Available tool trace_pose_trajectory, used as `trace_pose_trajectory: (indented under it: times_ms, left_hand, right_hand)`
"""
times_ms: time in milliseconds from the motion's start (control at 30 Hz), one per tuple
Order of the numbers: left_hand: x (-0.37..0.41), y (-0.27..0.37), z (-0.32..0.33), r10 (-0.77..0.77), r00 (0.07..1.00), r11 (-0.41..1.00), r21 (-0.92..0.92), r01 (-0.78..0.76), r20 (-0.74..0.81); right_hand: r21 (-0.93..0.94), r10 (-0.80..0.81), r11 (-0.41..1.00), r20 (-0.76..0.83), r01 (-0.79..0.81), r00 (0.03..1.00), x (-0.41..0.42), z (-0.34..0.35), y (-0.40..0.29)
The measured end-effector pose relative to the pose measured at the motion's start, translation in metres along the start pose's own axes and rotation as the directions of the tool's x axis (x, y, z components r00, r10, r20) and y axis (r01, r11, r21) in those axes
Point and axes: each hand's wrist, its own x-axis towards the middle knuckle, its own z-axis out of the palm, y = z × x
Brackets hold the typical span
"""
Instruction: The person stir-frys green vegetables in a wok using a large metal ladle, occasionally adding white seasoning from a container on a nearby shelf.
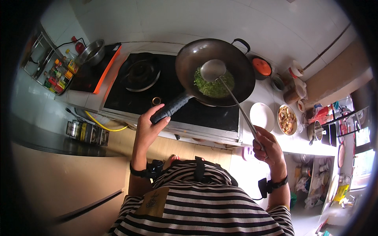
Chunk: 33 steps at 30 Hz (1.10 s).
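Observation:
My left hand grips the end of the black studded handle of a large dark wok. The wok sits over the right side of a black glass gas hob. In its bottom lies a layer of finely chopped green vegetable with some liquid around it. My right hand is closed around the long metal shaft of a ladle. The ladle's bowl is inside the wok, over the greens and hiding part of them; whether it touches them I cannot tell.
Right of the hob stand a white plate, a dish of cooked food and a black pot with an orange lid. On the left are an unused burner, an induction cooker bearing a steel bowl, and several sauce bottles.

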Motion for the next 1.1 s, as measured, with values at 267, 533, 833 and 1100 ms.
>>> trace_pose_trajectory:
  times_ms: [267,533,833,1100]
  left_hand:
    - [0.003,-0.006,0.0,0.038,0.999,0.999,0.013,-0.038,0.007]
    - [0.001,-0.005,0.0,0.012,1.0,1.0,-0.022,-0.012,0.011]
    - [0.002,-0.006,-0.001,0.026,1.0,1.0,-0.004,-0.026,0.013]
    - [0.003,-0.004,-0.002,0.049,0.998,0.999,0.002,-0.049,0.03]
  right_hand:
    - [-0.143,-0.022,0.99,-0.029,0.018,0.999,-0.002,0.006,0.006]
    - [-0.416,-0.023,0.909,-0.043,0.003,0.999,-0.043,-0.02,-0.011]
    - [-0.714,-0.179,0.699,-0.216,-0.031,0.96,-0.068,-0.031,-0.041]
    - [-0.978,-0.454,0.204,-0.14,-0.05,0.88,-0.105,-0.057,-0.058]
